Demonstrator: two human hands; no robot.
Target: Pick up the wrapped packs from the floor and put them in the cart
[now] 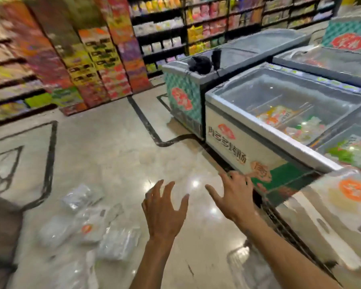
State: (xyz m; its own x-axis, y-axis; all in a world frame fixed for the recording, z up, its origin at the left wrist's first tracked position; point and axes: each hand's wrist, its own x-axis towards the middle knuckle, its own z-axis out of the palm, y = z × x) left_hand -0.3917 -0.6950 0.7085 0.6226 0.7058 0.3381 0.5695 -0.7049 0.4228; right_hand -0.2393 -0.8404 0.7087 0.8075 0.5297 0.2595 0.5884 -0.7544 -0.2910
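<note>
Much of the view is smeared by motion, so the shelves [19, 84] on the left and the stacked boxes [104, 65] beside them are only streaks of colour, and no label on them can be read. The wrapped packs [88, 224] lie in a loose heap on the shiny floor [104, 147] at lower left; they are pale and clear-wrapped, one with an orange mark, but their edges blur together and their number cannot be told. The lowest packs are cut off by the bottom edge. A dark brown shape [0, 236] at the far left is cut off by the frame and cannot be made out. No cart can be made out.

Both hands are held out above the floor, to the right of the packs and apart from them. The left hand [164, 213] has its fingers spread and slightly bent, gripping nothing. The right hand [236, 197] also has its fingers apart and empty, its fingertips close in front of the lower side of a freezer [238, 142]; whether they touch it cannot be told.

The freezer has a glass lid with coloured packets blurred beneath. More freezers stand behind and to the right, and a dark object [200, 63] lies on one lid. Back shelves [196, 24] hold bright packets.
</note>
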